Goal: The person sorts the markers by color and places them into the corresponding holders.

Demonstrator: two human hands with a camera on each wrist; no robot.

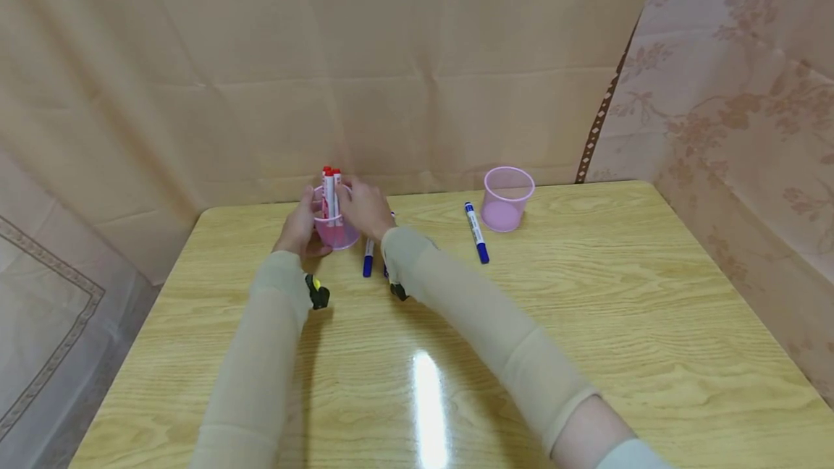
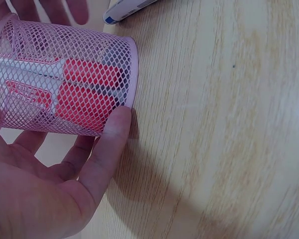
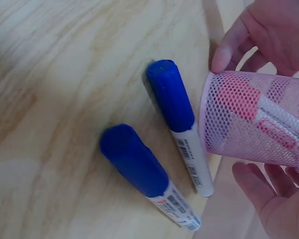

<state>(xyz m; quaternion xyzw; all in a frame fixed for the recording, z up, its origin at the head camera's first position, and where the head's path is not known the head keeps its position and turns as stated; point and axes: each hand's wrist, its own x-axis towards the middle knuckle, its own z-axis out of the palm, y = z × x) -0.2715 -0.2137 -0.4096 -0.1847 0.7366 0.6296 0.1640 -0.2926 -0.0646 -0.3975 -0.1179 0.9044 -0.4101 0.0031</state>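
- Three red markers (image 1: pixel 329 195) stood in the near pink mesh cup (image 1: pixel 339 237), their red ends poking above its rim, at the far left part of the table (image 1: pixel 586 310)
- The left hand (image 1: pixel 297 226) held that cup, fingers curved round its side and one digit against the base edge
- The right hand (image 1: pixel 368 210) was at the cup's other side, fingers loosely spread and pinching nothing that showed; whether any fingertip touched the mesh, I could not tell
- Two blue markers (image 1: pixel 368 258) lay just beside the cup, one partly hidden by the right wrist; a low sweep of that wrist risked rolling them
- A third blue marker (image 1: pixel 476 232) lay near the empty pink cup (image 1: pixel 507 214)
- The tall markers probably made the held cup top-heavy, so an uneven push on the rim might have tipped it
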